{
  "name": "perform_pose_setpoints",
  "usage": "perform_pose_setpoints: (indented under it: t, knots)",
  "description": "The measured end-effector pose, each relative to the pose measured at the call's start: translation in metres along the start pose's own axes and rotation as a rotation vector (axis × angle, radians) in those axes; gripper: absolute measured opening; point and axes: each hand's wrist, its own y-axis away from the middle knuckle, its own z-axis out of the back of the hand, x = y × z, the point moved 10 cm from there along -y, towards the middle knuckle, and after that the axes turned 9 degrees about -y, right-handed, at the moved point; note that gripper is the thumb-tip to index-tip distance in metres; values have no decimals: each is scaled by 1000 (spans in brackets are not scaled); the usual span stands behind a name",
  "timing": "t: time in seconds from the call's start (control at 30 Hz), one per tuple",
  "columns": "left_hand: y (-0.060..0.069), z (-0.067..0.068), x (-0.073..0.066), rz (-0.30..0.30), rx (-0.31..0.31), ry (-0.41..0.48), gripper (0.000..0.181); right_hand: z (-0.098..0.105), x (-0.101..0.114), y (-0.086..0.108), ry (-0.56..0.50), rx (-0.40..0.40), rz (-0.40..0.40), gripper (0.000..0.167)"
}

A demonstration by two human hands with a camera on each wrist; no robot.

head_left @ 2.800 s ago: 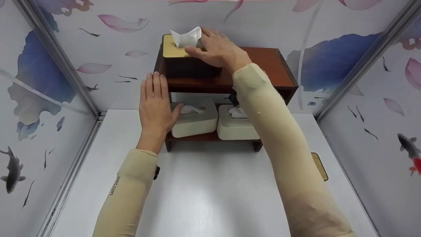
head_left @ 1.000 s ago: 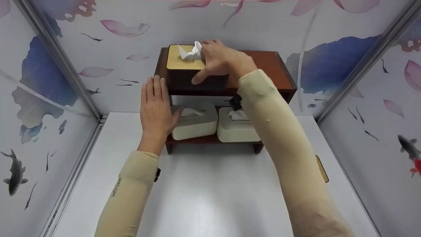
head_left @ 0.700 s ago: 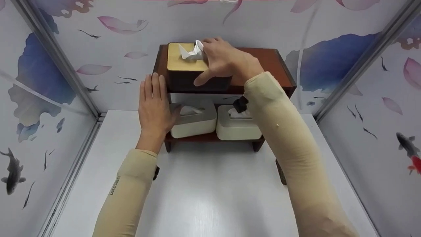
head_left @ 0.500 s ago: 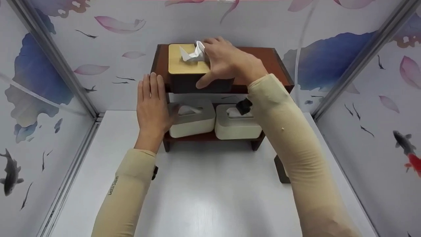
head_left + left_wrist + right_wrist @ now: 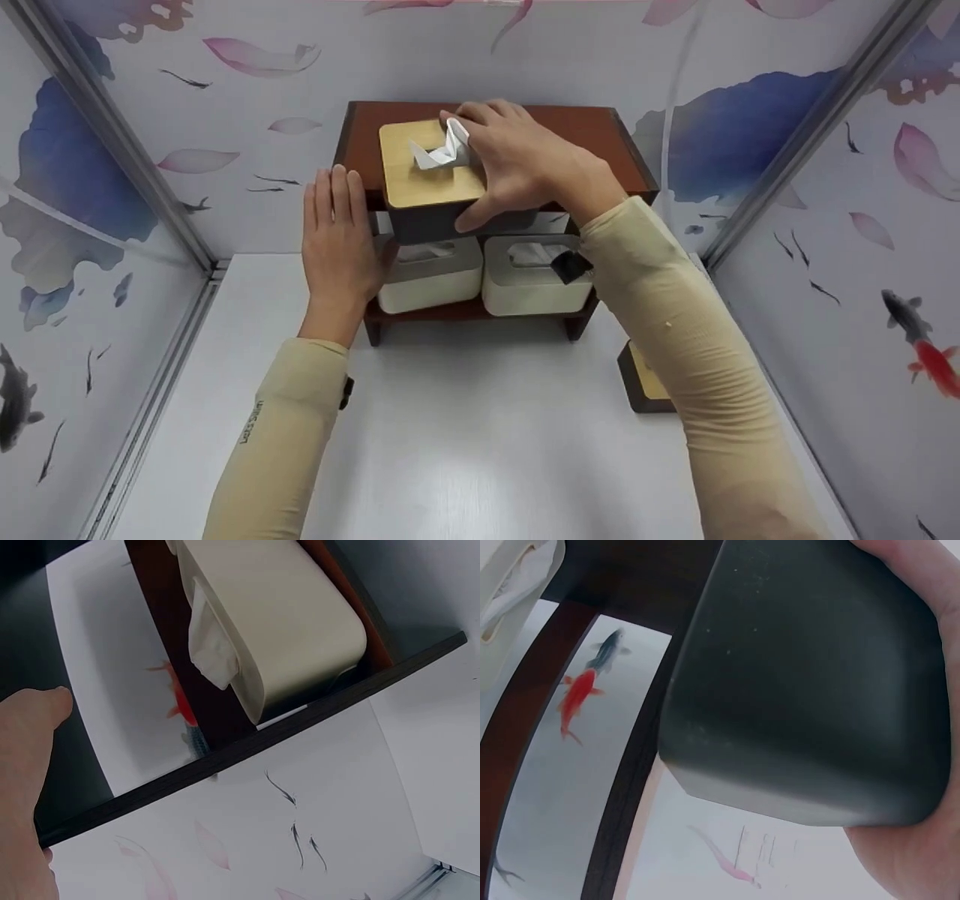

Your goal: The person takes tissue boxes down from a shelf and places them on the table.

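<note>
Right hand point(image 5: 517, 161) grips dark tissue box point(image 5: 427, 185) by one end, jutting past front edge of rack point(image 5: 589, 139), above pale boxes point(image 5: 431, 289). Left hand point(image 5: 336, 232) flat, fingers straight, at rack's side. One-ended hold could let it tip onto those below.

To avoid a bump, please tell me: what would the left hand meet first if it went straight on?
Probably the shelf: the left hand straddles its left side. Straight past that, the picture shows the back wall, but depth is hard to judge.
</note>
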Motion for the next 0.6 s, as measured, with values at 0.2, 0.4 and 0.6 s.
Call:
perform_pose_setpoints:
  t: [0.2, 0.4, 0.6]
  knots:
    - [0, 2, -1, 0, -34, -9, 97, -3, 4, 11, -2, -18, 32, 125]
    - [1, 2, 0, 2, -32, -38, 100, -7, 11, 24, 26, -31, 53, 128]
    - [1, 3, 0, -5, -23, -46, 102, -10, 17, 38, 38, -64, 81, 130]
